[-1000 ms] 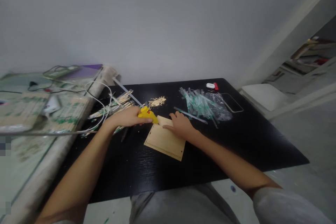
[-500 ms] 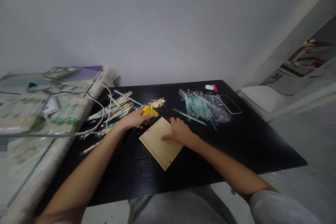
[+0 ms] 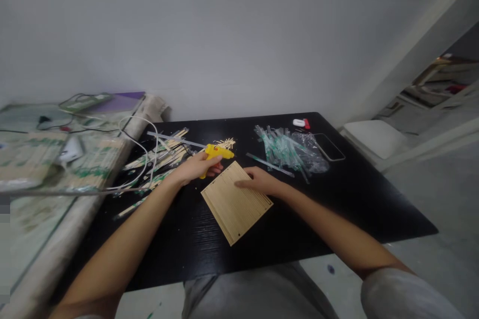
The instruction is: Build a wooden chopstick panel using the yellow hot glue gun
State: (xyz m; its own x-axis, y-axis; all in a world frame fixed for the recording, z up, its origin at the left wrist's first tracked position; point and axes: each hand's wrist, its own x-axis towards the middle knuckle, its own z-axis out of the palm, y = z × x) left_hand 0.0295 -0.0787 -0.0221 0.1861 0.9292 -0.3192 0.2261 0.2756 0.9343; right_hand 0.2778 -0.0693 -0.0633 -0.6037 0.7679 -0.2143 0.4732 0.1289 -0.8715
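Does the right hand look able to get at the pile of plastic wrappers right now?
Probably yes: the right hand is close to the pile of plastic wrappers, with just a flat loose strip between. It holds the wooden board, though, so it would likely need to let go first.

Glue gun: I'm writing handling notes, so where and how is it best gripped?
Probably by the handle of the glue gun, from the near left, as the left hand does: the handle drops below the body, the nozzle points right, and the glue stick juts out behind.
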